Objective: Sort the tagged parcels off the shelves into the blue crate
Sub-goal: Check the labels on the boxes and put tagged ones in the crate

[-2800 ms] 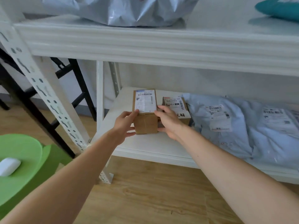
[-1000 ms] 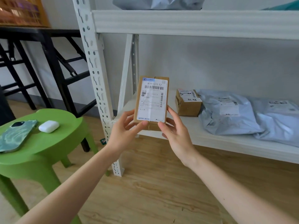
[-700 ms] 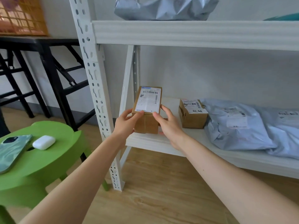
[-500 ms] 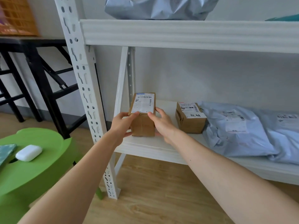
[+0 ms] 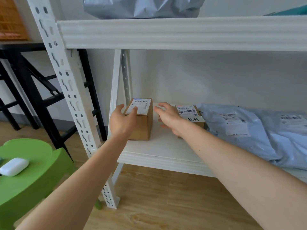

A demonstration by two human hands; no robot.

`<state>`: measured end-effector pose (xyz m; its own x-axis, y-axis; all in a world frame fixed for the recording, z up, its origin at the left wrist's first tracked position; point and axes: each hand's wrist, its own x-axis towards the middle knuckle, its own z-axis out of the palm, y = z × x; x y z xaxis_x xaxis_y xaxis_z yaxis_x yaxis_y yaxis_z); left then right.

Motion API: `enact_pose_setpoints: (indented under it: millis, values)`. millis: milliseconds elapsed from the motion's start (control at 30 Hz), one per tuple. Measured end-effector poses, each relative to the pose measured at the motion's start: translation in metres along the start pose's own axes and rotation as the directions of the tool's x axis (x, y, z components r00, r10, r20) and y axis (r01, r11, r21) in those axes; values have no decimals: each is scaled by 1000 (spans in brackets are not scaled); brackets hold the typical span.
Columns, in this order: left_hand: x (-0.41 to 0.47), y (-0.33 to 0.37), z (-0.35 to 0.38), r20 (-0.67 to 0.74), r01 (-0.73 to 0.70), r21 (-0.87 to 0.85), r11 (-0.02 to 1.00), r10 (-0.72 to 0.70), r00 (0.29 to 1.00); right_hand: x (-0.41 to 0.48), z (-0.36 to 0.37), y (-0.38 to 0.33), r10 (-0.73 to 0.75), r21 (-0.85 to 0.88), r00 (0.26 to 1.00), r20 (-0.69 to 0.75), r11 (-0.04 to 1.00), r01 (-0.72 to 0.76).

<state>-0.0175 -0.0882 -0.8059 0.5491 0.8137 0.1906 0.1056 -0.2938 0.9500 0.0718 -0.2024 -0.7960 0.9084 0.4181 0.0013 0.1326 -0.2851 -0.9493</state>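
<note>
A brown cardboard box (image 5: pixel 143 128) with a white barcode label on top stands on the lower shelf board (image 5: pixel 162 146), near the left end. My left hand (image 5: pixel 122 122) is at the box's front left corner, fingers spread, thumb over the label, not gripping. My right hand (image 5: pixel 169 118) hovers open just right of the box, apart from it, in front of a smaller labelled box (image 5: pixel 191 113). Two light blue labelled mailer bags (image 5: pixel 240 135) (image 5: pixel 292 130) lie further right. No blue crate is in view.
A silver bag (image 5: pixel 141 7) and a teal item (image 5: pixel 289 12) lie on the upper shelf. The white perforated upright (image 5: pixel 69 90) stands left of my arms. A green stool (image 5: pixel 33 171) holds a white earbud case (image 5: pixel 14 166). A black frame (image 5: pixel 33 90) and an orange crate (image 5: pixel 10 22) are behind it.
I held the labelled box up in both hands, then set it back down on the lower shelf. Both hands have now opened and come off its sides.
</note>
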Motion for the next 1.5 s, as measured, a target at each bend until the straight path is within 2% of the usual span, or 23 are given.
enact_pose_setpoints:
  millis: [133, 200, 333, 467, 567, 633, 700, 800, 867, 967, 1133, 1233, 1500]
  values:
    - [-13, 16, 15, -15, -257, 55, 965, 258, 966, -2, -44, 1, -81, -23, 995, -61, 997, 80]
    - [-21, 21, 28, 22, -278, 52, 959, 277, 961, -5, -68, 4, -96, -35, 992, -79, 995, 94]
    - [-29, 24, 53, 157, -213, 15, 977, 208, 965, -8, -110, 14, -116, -102, 987, -107, 989, 105]
    - [-37, 29, 75, 197, -310, 150, 939, 279, 940, -5, -141, 30, -86, -102, 988, -131, 992, 73]
    - [-44, 35, 91, 206, -434, 304, 848, 386, 899, -2, -151, 44, -52, -78, 992, -116, 996, 43]
    - [-48, 34, 105, 288, -465, 277, 841, 389, 875, 1, -151, 52, -20, -60, 996, -89, 998, 15]
    - [-50, 32, 120, 365, -380, 200, 903, 291, 884, 4, -149, 60, 15, -33, 998, -61, 999, -17]
    - [-51, 29, 138, 387, -119, 101, 988, 71, 919, 7, -144, 71, 39, -27, 999, -31, 999, -39]
    - [-50, 26, 145, 381, 45, 63, 997, -65, 922, 10, -142, 77, 52, -13, 998, -22, 999, -52]
    - [-47, 17, 151, 393, 177, 27, 984, -173, 903, 13, -141, 81, 82, 18, 997, 3, 996, -82]
    - [-40, 9, 148, 432, 262, -11, 965, -232, 872, 15, -137, 80, 155, 158, 981, 115, 972, -172]
    - [-41, 10, 142, 440, 268, -32, 963, -228, 869, 11, -134, 80, 177, 224, 977, 117, 954, -199]
    - [-65, 25, 105, 448, 196, -125, 973, -121, 886, -26, -136, 58, 64, 352, 996, 61, 932, -81]
